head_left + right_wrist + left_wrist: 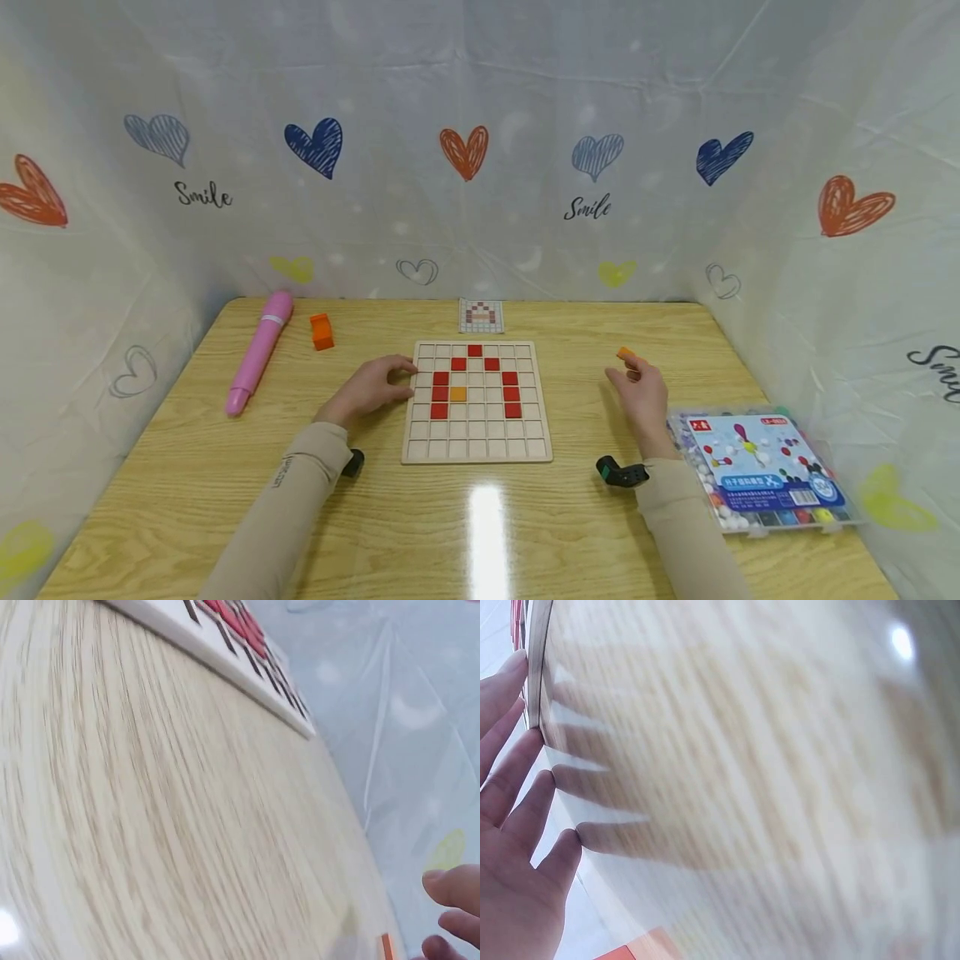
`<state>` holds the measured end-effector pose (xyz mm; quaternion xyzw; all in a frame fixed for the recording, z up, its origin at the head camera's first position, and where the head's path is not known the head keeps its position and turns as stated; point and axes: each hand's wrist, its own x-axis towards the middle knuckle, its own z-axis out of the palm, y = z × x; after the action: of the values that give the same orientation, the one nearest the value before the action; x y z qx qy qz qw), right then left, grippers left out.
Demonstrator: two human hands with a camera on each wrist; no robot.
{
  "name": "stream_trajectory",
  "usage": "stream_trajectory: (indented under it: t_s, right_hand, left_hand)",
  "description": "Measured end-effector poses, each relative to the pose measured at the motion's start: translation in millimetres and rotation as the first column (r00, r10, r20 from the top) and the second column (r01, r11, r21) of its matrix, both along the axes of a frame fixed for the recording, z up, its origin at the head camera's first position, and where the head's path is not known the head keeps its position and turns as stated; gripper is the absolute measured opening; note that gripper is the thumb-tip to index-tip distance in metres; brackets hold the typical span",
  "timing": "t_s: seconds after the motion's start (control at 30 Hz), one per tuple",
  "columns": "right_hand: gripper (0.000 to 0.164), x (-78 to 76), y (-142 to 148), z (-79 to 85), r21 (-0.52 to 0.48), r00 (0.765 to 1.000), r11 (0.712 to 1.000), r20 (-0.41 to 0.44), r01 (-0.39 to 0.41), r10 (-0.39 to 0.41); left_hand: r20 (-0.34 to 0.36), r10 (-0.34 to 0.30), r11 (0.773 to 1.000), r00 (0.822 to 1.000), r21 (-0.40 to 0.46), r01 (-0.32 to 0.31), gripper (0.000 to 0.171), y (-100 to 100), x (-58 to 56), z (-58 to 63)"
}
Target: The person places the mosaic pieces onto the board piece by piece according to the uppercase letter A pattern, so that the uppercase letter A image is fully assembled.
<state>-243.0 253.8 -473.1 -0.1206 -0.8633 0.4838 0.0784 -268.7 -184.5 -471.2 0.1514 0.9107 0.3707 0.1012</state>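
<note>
A square wooden grid board (468, 450) lies flat mid-table, with several red tiles (512, 410) set in an arch shape and one orange tile (458, 394) inside it. My left hand (375, 386) rests at the board's left edge, fingers spread and fingertips against the rim; the left wrist view shows those fingers (525, 791) along the side. To the right of the board my right hand (643, 396) hovers with loosely bent fingers. Its fingertips overlap a small orange piece (623, 352) in the head view, while the right wrist view shows that piece (387, 946) below the fingers.
Behind the board lies a pattern card (482, 317). A pink pen-shaped tube (258, 354) and an orange block piece (322, 332) are at the left. A clear box of colourful beads with a printed label (768, 462) sits at right. A heart-printed curtain (525, 242) borders the table.
</note>
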Motion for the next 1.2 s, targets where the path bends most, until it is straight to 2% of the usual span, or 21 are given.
stream_trajectory:
  t_s: [0.17,0.33,0.5,0.83,1.0,1.2]
  right_hand:
    - [0.061,-1.3,8,1.3,0.063,0.998,0.997,0.027,0.051,-0.052]
    - [0.064,-5.6,11,0.6,0.088,0.996,0.994,0.061,0.058,-0.064]
    - [0.066,-11.7,14,-2.3,0.077,0.992,0.994,0.091,0.08,-0.087]
    - [0.065,-25.3,18,-4.8,0.055,0.987,0.991,0.1,0.122,-0.127]
    - [0.06,-31.7,23,-5.4,0.094,0.988,0.99,0.104,0.104,-0.114]
    - [0.043,-37.4,27,-8.6,0.197,0.995,0.98,0.083,0.041,-0.058]
  left_hand:
    - [0.0,0.003,1.0,1.0,0.01,-0.003,0.037,-1,2.0,0.8]
    - [0.0,-0.002,1.0,1.0,0.015,0.002,0.037,-1,2.4,0.8]
    - [-0.005,-0.002,1.0,1.0,0.015,0.002,0.037,0,2.9,2.0]
    - [-0.006,-0.004,1.0,1.0,0.007,0.004,0.037,1,3.6,4.4]
    - [-0.007,-0.005,1.0,1.0,-0.003,0.005,0.036,0,1.3,2.0]
    - [-0.012,-0.012,1.0,1.0,0.0,0.012,0.036,0,1.5,2.0]
